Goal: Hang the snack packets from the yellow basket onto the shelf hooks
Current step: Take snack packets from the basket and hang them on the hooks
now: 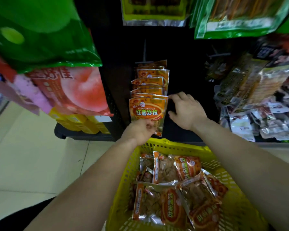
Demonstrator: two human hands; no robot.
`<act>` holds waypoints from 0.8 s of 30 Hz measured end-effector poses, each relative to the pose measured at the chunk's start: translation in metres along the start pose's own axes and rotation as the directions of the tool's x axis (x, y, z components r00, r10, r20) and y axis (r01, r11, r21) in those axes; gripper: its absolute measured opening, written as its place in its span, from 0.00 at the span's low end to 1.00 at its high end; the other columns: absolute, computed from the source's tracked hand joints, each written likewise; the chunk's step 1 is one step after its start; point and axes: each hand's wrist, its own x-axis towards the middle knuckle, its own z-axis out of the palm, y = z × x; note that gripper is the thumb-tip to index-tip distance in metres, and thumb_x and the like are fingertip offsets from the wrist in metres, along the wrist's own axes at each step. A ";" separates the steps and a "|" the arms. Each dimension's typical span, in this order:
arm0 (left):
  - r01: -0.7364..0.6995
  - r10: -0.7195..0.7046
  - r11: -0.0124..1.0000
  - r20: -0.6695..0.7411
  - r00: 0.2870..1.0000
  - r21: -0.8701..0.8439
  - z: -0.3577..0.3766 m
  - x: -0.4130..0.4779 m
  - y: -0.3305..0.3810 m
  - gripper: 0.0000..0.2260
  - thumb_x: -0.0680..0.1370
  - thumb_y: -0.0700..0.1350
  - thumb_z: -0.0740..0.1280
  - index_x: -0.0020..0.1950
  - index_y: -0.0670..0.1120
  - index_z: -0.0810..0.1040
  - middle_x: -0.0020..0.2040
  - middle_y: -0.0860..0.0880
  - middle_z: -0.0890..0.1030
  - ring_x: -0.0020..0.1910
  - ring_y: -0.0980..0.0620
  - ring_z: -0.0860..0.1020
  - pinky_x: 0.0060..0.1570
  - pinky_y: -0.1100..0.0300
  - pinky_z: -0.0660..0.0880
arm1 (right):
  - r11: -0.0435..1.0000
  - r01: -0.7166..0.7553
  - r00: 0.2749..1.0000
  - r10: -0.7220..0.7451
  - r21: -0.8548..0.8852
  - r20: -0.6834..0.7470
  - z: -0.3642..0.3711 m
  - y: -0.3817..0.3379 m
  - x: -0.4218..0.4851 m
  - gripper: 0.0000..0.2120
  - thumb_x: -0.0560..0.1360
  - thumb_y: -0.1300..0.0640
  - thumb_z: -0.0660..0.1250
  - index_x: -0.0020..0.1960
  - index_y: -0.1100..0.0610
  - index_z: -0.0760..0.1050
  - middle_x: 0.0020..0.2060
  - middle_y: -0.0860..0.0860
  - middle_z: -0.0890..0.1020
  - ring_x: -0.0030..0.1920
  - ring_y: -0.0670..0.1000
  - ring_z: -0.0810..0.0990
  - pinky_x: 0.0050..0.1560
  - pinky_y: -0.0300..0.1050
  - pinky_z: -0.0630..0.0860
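Pinching the bottom edge of the front packet [147, 111], which hangs long axis upright at the near end of the hook [144, 53] row, the left hand [138, 131] holds it while the right hand [188, 111], fingers [175, 97] loose and empty, hovers just beside its upper right corner, above the basket [165, 144].

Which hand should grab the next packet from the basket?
Right. The right hand is open and holds nothing, while the left hand pinches the lower edge of the front packet on the hook. The basket sits just below both.
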 end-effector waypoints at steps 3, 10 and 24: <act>-0.029 0.030 0.999 -0.023 0.999 0.014 0.000 -0.035 0.002 0.09 0.78 0.54 0.67 0.56 0.57 0.82 0.56 0.52 0.82 0.51 0.51 0.80 0.52 0.57 0.76 | 0.996 -0.081 0.995 0.080 0.026 0.053 -0.006 0.020 -0.050 0.27 0.76 0.48 0.66 0.73 0.51 0.65 0.67 0.55 0.71 0.66 0.61 0.70 0.63 0.57 0.71; 0.015 -0.037 0.985 0.126 0.991 0.173 0.071 -0.098 -0.038 0.14 0.79 0.51 0.68 0.64 0.51 0.79 0.60 0.49 0.83 0.58 0.46 0.80 0.55 0.55 0.76 | 0.969 -0.238 0.931 0.210 0.060 0.298 0.049 0.061 -0.164 0.24 0.77 0.50 0.65 0.71 0.53 0.67 0.66 0.56 0.70 0.66 0.62 0.71 0.62 0.55 0.72; 0.054 -0.148 0.937 0.253 0.956 0.344 0.162 -0.074 -0.088 0.17 0.76 0.53 0.72 0.64 0.54 0.76 0.63 0.50 0.81 0.57 0.47 0.79 0.56 0.49 0.77 | 0.863 -0.504 0.711 0.430 -0.024 0.556 0.175 0.105 -0.227 0.36 0.74 0.44 0.70 0.71 0.63 0.60 0.68 0.64 0.69 0.68 0.65 0.69 0.65 0.56 0.68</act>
